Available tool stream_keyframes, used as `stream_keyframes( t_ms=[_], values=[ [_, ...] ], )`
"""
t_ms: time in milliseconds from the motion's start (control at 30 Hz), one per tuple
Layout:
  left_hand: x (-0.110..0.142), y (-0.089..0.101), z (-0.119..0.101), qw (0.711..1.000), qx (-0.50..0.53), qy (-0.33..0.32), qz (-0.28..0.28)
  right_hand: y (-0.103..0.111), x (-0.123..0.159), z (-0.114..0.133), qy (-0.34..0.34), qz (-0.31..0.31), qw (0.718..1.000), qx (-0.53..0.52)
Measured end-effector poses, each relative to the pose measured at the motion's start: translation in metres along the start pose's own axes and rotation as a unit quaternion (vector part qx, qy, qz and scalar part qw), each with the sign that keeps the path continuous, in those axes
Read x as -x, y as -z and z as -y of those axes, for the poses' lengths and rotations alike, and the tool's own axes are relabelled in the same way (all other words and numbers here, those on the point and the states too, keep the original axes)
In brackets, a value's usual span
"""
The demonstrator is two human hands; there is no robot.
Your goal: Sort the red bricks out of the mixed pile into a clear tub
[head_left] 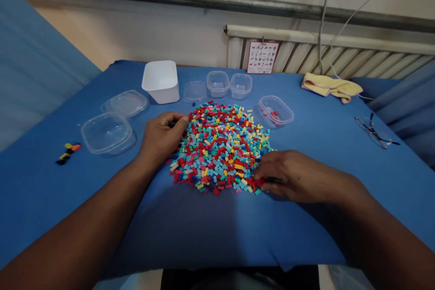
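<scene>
A broad heap of small toy bricks (217, 145) in red, blue, yellow, green, pink and white lies on the blue cloth before me. My left hand (163, 138) rests against the heap's left edge, its thumb and index finger curled together at the tips. Whatever is between those tips is hidden. At the lower right edge of the heap, my right hand (292, 176) is bent with its thumb and fingers closing around a red toy brick (258, 182). Right of the heap, a clear plastic tub (287, 115) holds several red bricks.
A white bin (161, 82), two small clear tubs (218, 82), a larger clear tub (107, 133) and clear lids (127, 102) stand around the heap. Dark and orange bricks (68, 153) lie far left. Eyeglasses (375, 132) and a yellow cloth (329, 85) lie right.
</scene>
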State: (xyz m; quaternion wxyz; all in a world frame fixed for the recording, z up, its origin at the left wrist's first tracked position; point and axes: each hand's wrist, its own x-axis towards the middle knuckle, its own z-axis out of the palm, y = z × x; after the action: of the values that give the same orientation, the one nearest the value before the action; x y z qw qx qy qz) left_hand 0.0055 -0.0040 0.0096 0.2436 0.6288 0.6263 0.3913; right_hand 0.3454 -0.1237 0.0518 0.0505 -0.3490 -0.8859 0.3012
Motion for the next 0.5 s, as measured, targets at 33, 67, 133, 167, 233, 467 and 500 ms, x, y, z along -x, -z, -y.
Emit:
stream_keyframes(
  t_ms=[33,67,133,167,233,467,500],
  values=[
    [0.0,0.0,0.0,1.0,0.001,-0.001,-0.001,-0.001,-0.001,-0.002,-0.006,-0.008,1.0,0.013],
    [0.0,0.0,0.0,1.0,0.001,-0.001,0.0,-0.001,-0.001,-0.005,-0.013,-0.02,0.999,0.025],
    [0.0,0.0,0.0,1.0,0.002,-0.002,0.0,-0.002,-0.002,-0.011,-0.029,-0.045,0.997,0.05],
    [0.0,0.0,0.0,1.0,0.001,-0.001,-0.001,-0.002,-0.003,-0.014,-0.038,-0.054,0.996,0.063],
    [0.0,0.0,0.0,1.0,-0.002,0.004,-0.002,-0.002,-0.005,-0.02,-0.055,-0.068,0.993,0.08],
    [0.001,0.001,0.0,1.0,-0.002,0.012,0.002,-0.001,0.0,-0.026,-0.097,-0.16,0.981,-0.04],
    [0.001,0.001,0.001,1.0,-0.003,0.012,0.001,-0.001,0.001,-0.028,-0.098,-0.179,0.977,-0.058]
  ],
)
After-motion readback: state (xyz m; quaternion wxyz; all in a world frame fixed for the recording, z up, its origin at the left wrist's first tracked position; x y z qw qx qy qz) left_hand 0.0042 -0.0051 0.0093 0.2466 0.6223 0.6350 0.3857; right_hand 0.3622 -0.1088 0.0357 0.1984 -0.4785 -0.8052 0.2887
